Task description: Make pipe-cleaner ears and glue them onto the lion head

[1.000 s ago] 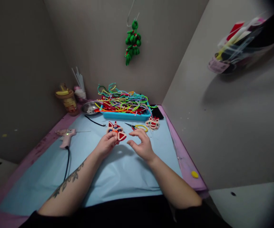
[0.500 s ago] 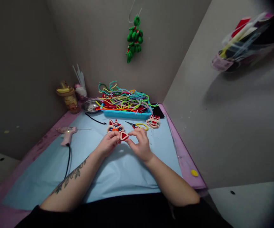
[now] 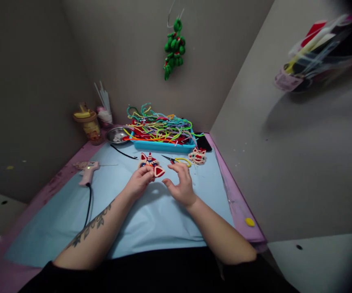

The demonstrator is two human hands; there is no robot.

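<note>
Your left hand (image 3: 139, 183) pinches a small red triangle piece (image 3: 159, 171) between the fingers, above the middle of the surface (image 3: 151, 219), a little toward the far edge. Your right hand (image 3: 180, 188) is just beside it with loose, half-open fingers that hold nothing. The grip on the piece is only at its edge, so I think it can slip out and drop on the blue sheet, or turn in your fingers.

Just behind the piece lies the red and white craft figure (image 3: 148, 160), and near it the scissors (image 3: 176, 160) with the yellow handle. If your right hand moves forward without care, it can push the scissors or touch their blades.

The glue gun (image 3: 88, 170) lies near the left edge with a small light on, so it is probably hot; its cable (image 3: 88, 205) runs toward you, close to your left forearm, and a pull of the arm could drag it. The blue tray (image 3: 163, 145) of pipe cleaners stands at the far edge, well apart.
</note>
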